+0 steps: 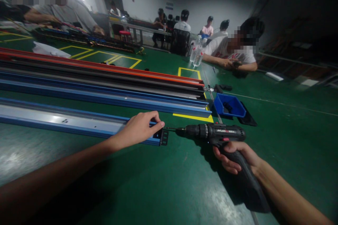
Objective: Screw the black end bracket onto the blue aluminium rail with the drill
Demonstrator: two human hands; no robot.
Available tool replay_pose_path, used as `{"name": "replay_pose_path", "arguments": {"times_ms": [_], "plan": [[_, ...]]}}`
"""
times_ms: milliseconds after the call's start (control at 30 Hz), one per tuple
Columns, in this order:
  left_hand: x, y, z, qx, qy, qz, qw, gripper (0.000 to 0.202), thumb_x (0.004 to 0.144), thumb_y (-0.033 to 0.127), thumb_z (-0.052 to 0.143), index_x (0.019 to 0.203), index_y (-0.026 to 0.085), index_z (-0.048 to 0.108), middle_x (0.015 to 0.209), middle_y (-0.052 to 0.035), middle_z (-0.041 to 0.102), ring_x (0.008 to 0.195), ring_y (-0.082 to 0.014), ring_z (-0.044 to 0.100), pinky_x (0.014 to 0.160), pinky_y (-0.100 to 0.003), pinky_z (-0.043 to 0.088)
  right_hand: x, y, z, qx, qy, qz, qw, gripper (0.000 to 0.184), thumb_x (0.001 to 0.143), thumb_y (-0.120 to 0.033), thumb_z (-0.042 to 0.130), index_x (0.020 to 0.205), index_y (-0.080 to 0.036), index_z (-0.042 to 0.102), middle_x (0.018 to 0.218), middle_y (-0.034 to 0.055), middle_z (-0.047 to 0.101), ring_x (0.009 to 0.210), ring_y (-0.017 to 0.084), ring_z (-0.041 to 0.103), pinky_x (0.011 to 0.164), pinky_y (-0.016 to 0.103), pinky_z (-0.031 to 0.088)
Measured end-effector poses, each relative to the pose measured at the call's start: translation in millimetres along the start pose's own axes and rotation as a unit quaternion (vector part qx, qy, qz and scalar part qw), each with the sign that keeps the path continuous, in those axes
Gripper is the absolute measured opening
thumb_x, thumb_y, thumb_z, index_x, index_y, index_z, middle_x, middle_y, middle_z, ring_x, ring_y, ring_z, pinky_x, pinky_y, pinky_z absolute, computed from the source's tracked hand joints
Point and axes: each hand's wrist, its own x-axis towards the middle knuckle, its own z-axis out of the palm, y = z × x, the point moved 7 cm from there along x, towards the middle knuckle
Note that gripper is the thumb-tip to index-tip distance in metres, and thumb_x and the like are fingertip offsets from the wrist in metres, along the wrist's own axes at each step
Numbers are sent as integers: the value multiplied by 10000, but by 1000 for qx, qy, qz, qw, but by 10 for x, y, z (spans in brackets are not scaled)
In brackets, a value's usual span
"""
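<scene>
We see our left forearm slant up from the lower left of the frame, the left hand lying palm down over the end of a blue-edged aluminium profile left of centre. Its thumb and index finger are drawn narrow, their tips just beside the drill bit; whether they pinch a screw there, we cannot tell. Our right forearm comes in from the lower right, and the right hand wraps the handle of a black cordless drill, thumb across the near side and fingers curled round the front. The drill points left, near the profile's black end bracket. White and red lettering runs along its housing, but it is too blurred for us to read; the ring behind the chuck carries small white marks. The red labels on the clear plastic bottles, upper right of centre, are illegible too, as is the red print on the shirt of a seated person at upper right. Right of centre, a blue parts bin sits on the green table.
</scene>
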Motion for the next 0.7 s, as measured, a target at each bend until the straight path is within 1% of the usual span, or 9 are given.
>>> {"name": "replay_pose_path", "arguments": {"times_ms": [267, 700], "plan": [[-7, 18, -6, 4, -1, -7, 1000, 285, 926, 525, 588, 917, 253, 674, 966, -18, 766, 861, -233, 695, 722, -336, 446, 2, -23, 29, -3, 11, 0, 1000, 279, 855, -224, 576, 997, -40, 732, 720, 47, 636, 388, 38, 421, 459, 183, 503], [-20, 20, -9, 7, 3, -4, 1000, 291, 934, 531, 572, 914, 255, 662, 937, -5, 757, 878, -241, 695, 733, -340, 444, 23, -27, 56, -4, -15, -7, 1000, 312, 865, -215, 568, 1051, -35, 742, 764, 60, 661, 401, 31, 446, 484, 183, 519]]}}
